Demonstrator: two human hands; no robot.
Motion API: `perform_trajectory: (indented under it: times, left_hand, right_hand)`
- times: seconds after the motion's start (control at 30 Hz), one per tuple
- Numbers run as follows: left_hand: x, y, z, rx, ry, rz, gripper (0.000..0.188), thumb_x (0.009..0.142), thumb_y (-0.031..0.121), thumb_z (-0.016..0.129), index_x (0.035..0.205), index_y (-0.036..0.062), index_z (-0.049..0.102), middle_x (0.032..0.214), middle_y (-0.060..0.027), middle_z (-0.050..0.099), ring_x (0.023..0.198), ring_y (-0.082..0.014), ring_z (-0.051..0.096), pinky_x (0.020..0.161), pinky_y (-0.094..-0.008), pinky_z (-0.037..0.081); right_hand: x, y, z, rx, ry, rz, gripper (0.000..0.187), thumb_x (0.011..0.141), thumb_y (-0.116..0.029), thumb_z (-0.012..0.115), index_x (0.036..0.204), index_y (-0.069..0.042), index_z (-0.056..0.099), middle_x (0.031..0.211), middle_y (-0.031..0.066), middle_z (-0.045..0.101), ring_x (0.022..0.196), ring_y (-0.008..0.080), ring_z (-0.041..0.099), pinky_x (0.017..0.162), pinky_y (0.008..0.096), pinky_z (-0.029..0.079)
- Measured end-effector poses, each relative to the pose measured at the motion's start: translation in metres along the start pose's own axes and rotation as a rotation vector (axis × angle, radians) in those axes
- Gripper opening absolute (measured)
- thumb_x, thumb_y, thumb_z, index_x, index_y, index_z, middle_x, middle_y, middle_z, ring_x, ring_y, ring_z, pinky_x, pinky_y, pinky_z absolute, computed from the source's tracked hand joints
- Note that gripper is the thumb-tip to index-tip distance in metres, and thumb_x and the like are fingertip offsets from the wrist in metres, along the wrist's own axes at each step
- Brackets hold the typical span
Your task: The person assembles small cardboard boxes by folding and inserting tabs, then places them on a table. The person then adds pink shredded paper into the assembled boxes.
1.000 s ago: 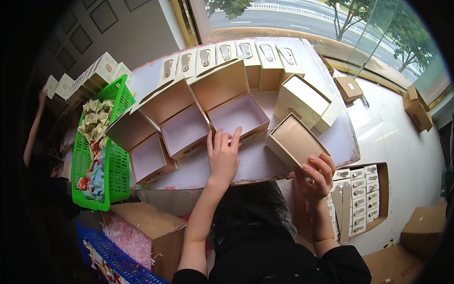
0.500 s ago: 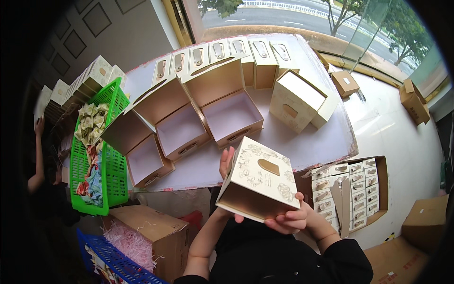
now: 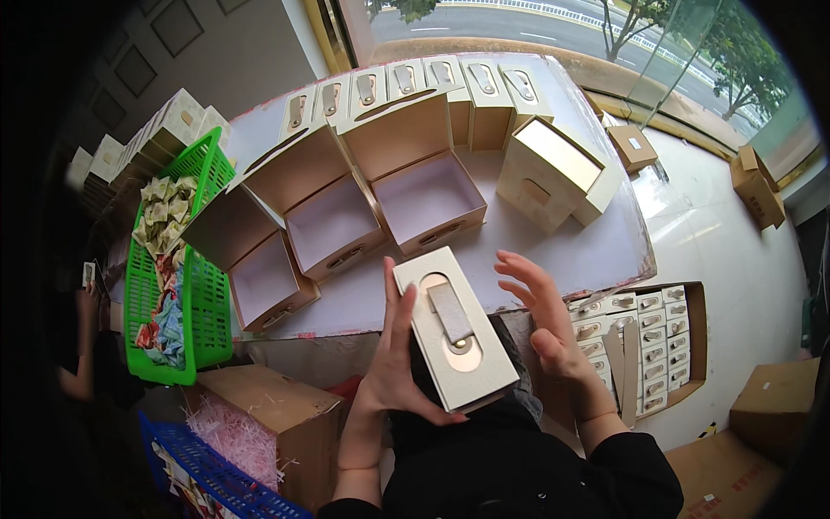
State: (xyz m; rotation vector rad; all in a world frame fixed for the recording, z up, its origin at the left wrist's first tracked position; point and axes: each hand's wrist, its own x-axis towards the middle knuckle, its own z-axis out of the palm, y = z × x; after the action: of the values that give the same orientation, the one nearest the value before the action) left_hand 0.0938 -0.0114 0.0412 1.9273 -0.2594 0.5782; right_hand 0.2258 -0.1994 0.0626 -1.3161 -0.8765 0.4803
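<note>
A cream gift box [image 3: 487, 355] sits in my left hand [image 3: 391, 368], its narrow face with a grey strap in an oval recess turned up. The thumb lies along the near edge and the fingers along the left side. My right hand [image 3: 549, 333] is raised beside the box, fingers spread, holding nothing. Just beyond, on the white table [image 3: 605, 268], three gift boxes stand open with lids tipped back: a left box [image 3: 264, 285], a middle box [image 3: 333, 225] and a right box [image 3: 428, 199]. Their pale insides look bare.
Several strapped boxes [image 3: 405, 78] line the table's back. Closed boxes [image 3: 540, 173] stand at its right. At left are a green basket [image 3: 203, 320] of small packets, a blue basket [image 3: 216, 476], a carton [image 3: 303, 450] with pink shreds and another person's hand [image 3: 86, 303]. A carton [image 3: 699, 346] of boxes is right.
The held box has turned from its flower-printed face to its strapped face. My right hand has let go and moved up and away; my left hand keeps hold.
</note>
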Motion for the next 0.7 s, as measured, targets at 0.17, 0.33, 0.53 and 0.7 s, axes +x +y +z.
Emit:
perform_trajectory:
  times: [0.17,0.33,0.53,0.7]
  left_hand:
    - [0.006,0.015,0.002,0.199,-0.178,-0.069,0.141,0.042,0.065,0.082,0.149,0.0166,0.005,0.146,-0.0377,-0.002,0.135,-0.0521,0.014,0.105,-0.0556,0.021]
    - [0.009,0.022,0.008,0.297,-0.217,-0.018,0.143,0.041,0.064,0.082,0.148,0.0269,-0.005,0.145,-0.0391,0.002,0.132,-0.0529,0.020,0.102,-0.0549,0.024]
    - [0.012,0.026,0.013,0.356,-0.226,0.024,0.138,0.043,0.064,0.082,0.148,0.0350,-0.003,0.145,-0.0370,0.009,0.131,-0.0527,0.023,0.100,-0.0565,0.025]
    - [0.013,0.030,0.007,0.241,-0.179,0.007,0.120,0.037,0.056,0.086,0.141,0.0355,0.029,0.144,-0.0327,0.015,0.129,-0.0497,0.026,0.102,-0.0539,0.026]
  right_hand:
    - [0.032,0.008,-0.002,-0.035,-0.246,0.215,0.076,0.080,-0.045,0.060,0.141,-0.005,0.035,0.141,0.0125,0.039,0.128,0.0249,0.040,0.107,0.0390,0.027]
    - [0.042,-0.001,0.006,-0.407,-0.281,0.098,0.055,0.086,-0.033,0.062,0.129,-0.003,0.046,0.103,0.0136,0.052,0.096,0.0249,0.054,0.082,0.0346,0.045]
    - [0.042,0.005,0.006,0.537,-0.041,0.262,0.028,0.071,-0.005,0.062,0.090,-0.009,0.042,0.091,0.0056,0.045,0.090,0.0156,0.048,0.081,0.0276,0.041]
    - [0.042,0.014,-0.009,0.900,-0.078,0.262,0.027,0.057,-0.005,0.050,0.081,-0.010,0.039,0.085,0.0041,0.043,0.087,0.0162,0.046,0.094,0.0325,0.039]
